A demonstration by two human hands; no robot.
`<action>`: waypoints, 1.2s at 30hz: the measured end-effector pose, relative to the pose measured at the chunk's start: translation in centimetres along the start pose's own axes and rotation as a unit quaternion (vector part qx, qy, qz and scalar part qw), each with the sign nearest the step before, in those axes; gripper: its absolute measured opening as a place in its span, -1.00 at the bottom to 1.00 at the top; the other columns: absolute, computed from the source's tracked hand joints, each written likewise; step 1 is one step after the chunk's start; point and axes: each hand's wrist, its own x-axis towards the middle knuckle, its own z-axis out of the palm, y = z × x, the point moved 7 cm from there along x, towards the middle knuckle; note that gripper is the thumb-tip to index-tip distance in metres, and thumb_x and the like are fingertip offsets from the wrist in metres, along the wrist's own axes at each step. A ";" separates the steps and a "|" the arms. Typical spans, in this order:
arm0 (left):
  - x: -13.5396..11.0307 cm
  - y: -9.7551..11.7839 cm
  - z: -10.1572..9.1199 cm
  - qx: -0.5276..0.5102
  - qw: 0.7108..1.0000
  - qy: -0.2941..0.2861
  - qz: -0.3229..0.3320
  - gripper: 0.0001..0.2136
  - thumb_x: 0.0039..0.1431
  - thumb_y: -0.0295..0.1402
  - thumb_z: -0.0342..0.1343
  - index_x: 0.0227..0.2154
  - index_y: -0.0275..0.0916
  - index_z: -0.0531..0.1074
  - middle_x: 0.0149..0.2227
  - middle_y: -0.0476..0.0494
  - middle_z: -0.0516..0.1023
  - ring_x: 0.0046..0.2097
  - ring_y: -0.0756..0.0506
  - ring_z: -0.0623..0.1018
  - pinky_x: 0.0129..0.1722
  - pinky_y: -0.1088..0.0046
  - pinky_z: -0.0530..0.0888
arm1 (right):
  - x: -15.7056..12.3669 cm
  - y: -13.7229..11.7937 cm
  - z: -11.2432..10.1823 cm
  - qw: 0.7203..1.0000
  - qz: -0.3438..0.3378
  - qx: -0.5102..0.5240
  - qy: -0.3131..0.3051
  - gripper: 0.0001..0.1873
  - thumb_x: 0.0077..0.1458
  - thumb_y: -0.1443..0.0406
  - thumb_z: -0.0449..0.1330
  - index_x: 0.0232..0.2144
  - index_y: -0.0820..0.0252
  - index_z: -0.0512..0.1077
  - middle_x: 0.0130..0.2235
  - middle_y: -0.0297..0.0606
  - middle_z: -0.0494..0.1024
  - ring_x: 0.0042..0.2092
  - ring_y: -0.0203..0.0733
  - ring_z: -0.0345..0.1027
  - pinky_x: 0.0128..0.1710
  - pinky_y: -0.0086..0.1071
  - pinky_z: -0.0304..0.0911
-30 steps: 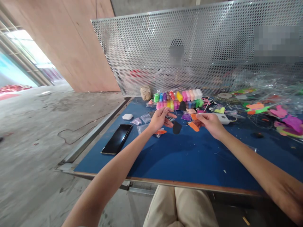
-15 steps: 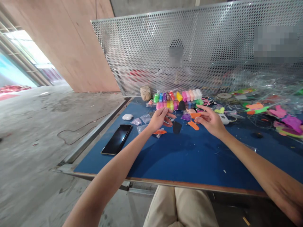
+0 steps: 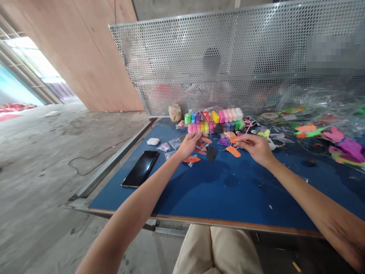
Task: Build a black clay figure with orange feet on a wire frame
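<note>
My left hand (image 3: 192,144) hovers over the blue table (image 3: 228,190) with its fingers curled around something small and thin that I cannot make out. Just right of it lies a black clay piece (image 3: 211,153), and an orange scrap in a clear bag (image 3: 191,160) sits under the wrist. My right hand (image 3: 255,147) is closed in a pinch beside an orange clay piece (image 3: 234,151); a second orange bit (image 3: 233,139) is at its fingertips. Behind both hands stands a row of coloured clay blocks (image 3: 215,118).
A black phone (image 3: 141,173) and a white earbud case (image 3: 153,141) lie at the table's left. Small clear bags (image 3: 171,144) sit beside them. Coloured foam shapes and plastic bags (image 3: 327,131) crowd the right. A perforated metal screen (image 3: 228,57) walls the back, with someone blurred behind it.
My right hand opened its fingers half a second ago and has closed to a pinch again near the orange pieces. My left hand has barely moved.
</note>
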 end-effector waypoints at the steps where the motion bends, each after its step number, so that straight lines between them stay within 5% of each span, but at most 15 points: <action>1: 0.0 0.0 0.0 0.003 1.000 0.000 0.001 -0.60 0.30 0.02 0.07 -0.14 -0.26 0.41 -0.14 -0.26 0.65 -0.47 -0.01 0.54 -0.47 0.36 0.62 | 0.0 0.0 -0.1 1.000 0.001 -0.009 0.002 -0.76 0.04 0.05 0.40 -0.30 0.01 0.64 -0.22 -0.24 0.67 -0.19 0.01 0.56 -0.09 -0.07 0.46; 5: -0.1 0.4 0.1 0.008 1.000 -0.002 0.014 -0.59 0.29 0.03 0.08 -0.15 -0.27 0.40 -0.15 -0.27 0.64 -0.48 -0.01 0.53 -0.49 0.37 0.62 | -0.1 -0.4 0.0 1.000 0.008 -0.001 -0.003 -0.75 0.06 0.05 0.39 -0.26 0.03 0.64 -0.19 -0.22 0.68 -0.16 0.02 0.58 -0.07 -0.08 0.48; 11: -0.2 0.7 0.1 0.030 0.999 0.002 0.031 -0.58 0.29 0.05 0.07 -0.15 -0.28 0.40 -0.15 -0.27 0.65 -0.50 -0.01 0.53 -0.51 0.38 0.61 | 0.0 -0.5 0.6 0.996 0.038 0.079 -0.032 -0.45 0.05 0.09 0.41 0.10 -0.04 0.47 -0.11 -0.22 0.68 -0.25 -0.08 0.61 -0.12 -0.12 0.54; 28: 0.1 0.2 -0.4 0.083 0.996 0.005 0.018 -0.59 0.35 0.03 -0.02 -0.15 -0.27 0.39 -0.14 -0.27 0.67 -0.52 0.00 0.55 -0.62 0.51 0.49 | 0.0 2.9 1.3 0.974 0.166 0.130 -0.079 -0.62 0.05 0.02 0.40 -0.16 0.11 0.63 -0.20 -0.14 0.70 -0.20 0.07 0.62 -0.11 -0.05 0.56; 36: 0.1 0.2 -0.4 0.084 0.996 0.005 0.018 -0.59 0.35 0.03 -0.02 -0.16 -0.28 0.40 -0.17 -0.27 0.67 -0.52 0.00 0.55 -0.64 0.53 0.46 | -0.3 2.5 1.8 0.970 0.171 0.133 -0.109 -0.60 0.00 0.05 0.43 -0.18 0.17 0.61 -0.24 -0.12 0.70 -0.21 0.03 0.62 -0.13 -0.09 0.55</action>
